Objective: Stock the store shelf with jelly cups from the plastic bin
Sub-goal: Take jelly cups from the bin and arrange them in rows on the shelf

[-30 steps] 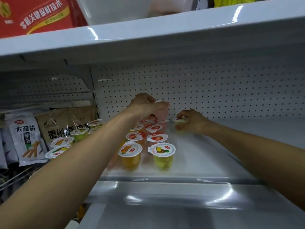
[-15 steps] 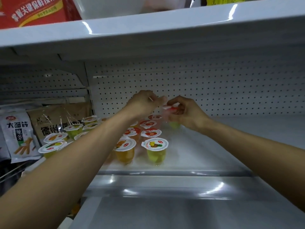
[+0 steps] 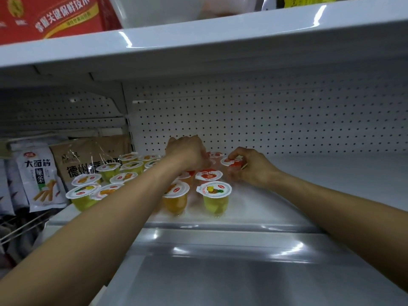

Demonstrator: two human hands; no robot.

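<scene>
Jelly cups (image 3: 130, 166) are judged small, light and sealed with a thin peel-off film. One of them, a red jelly cup (image 3: 234, 164), is pinched at its rim and upper wall by the curled fingers and thumb of the right grip (image 3: 254, 168), low over the shelf (image 3: 298, 195) and near the pegboard back (image 3: 276, 120). The left grip (image 3: 186, 152) is curled downward just beside it, over the rear cups of the middle rows. Whether anything is pinched there cannot be told, since its fingertips are hidden behind the hand. Stiffness is judged to lie in the rim and the tapered wall, so hold is best taken around the wall just under the rim. The film lid should not be pressed, as it could be dented or punctured. The clear plastic is likely smooth and the base narrow, so neighbours may be tipped when a cup is set in. In front of the grips a strawberry-lidded cup (image 3: 208, 175), a yellow pineapple cup (image 3: 215, 196) and an orange cup (image 3: 175, 196) are stood upright. A further cluster of cups (image 3: 82, 192) is stood to the left, beside snack bags (image 3: 37, 175). On the upper shelf (image 3: 220, 40) a white tub (image 3: 159, 9), possibly the plastic bin, is seen next to a red carton (image 3: 55, 16).
</scene>
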